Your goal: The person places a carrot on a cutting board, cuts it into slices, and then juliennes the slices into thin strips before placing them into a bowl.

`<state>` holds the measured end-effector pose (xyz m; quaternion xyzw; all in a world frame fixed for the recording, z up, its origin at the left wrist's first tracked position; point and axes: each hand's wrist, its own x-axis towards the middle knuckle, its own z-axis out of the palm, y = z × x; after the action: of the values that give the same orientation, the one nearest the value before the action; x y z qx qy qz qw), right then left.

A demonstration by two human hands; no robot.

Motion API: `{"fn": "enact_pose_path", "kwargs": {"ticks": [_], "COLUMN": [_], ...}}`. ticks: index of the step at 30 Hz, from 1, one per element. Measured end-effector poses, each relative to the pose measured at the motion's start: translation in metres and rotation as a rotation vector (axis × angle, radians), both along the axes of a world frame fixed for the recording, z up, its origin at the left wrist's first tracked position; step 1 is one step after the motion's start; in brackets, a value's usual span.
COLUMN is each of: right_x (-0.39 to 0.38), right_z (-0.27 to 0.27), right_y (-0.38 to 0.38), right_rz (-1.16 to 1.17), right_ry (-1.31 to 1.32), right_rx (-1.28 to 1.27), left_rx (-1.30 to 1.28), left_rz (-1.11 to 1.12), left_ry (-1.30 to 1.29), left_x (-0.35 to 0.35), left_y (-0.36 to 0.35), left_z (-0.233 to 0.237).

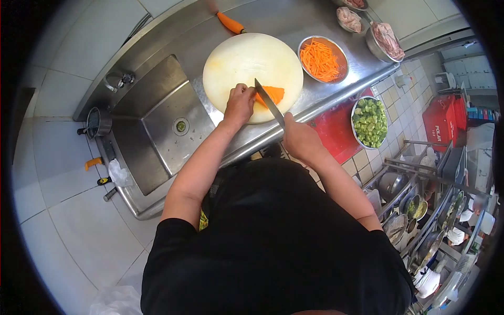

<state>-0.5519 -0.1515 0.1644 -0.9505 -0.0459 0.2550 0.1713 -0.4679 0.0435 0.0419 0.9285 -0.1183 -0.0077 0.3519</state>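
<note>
On the round white cutting board [236, 60] lie orange carrot slices [274, 94], fanned out flat. My right hand [303, 140] is closed around the handle of a knife [271, 105], whose blade crosses the carrot at a slant. With bent fingers, my left hand [240, 105] presses on the carrot just left of the blade; its fingertips partly hide the pieces beneath. Beyond the board's far edge rests a whole carrot [231, 23]. A metal bowl of carrot shreds [320, 60] stands right of the board.
Left of the board is a steel sink [157, 97] with a faucet [119, 80]. Bowls of raw meat [386, 41] stand at the counter's far right. Below the counter edge, a bowl of chopped green vegetables [369, 123] sits by a red surface [336, 131]. Shelves with pans [415, 207] are at right.
</note>
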Motion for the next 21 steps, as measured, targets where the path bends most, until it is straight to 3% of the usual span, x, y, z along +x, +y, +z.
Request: {"fn": "enact_pose_path", "kwargs": {"ticks": [10, 21], "right_x": [0.025, 0.004], "right_z": [-0.049, -0.009], "right_y": [0.01, 0.004], "right_rz": [-0.042, -0.039], "right_ry": [0.016, -0.043], "right_rx": [-0.005, 0.006], "left_rx": [-0.062, -0.072], "left_rz": [0.016, -0.01], "left_ry": [-0.077, -0.074], "left_x": [0.001, 0.004], "left_y": [0.0, 0.002], "left_z": [-0.005, -0.006]}}
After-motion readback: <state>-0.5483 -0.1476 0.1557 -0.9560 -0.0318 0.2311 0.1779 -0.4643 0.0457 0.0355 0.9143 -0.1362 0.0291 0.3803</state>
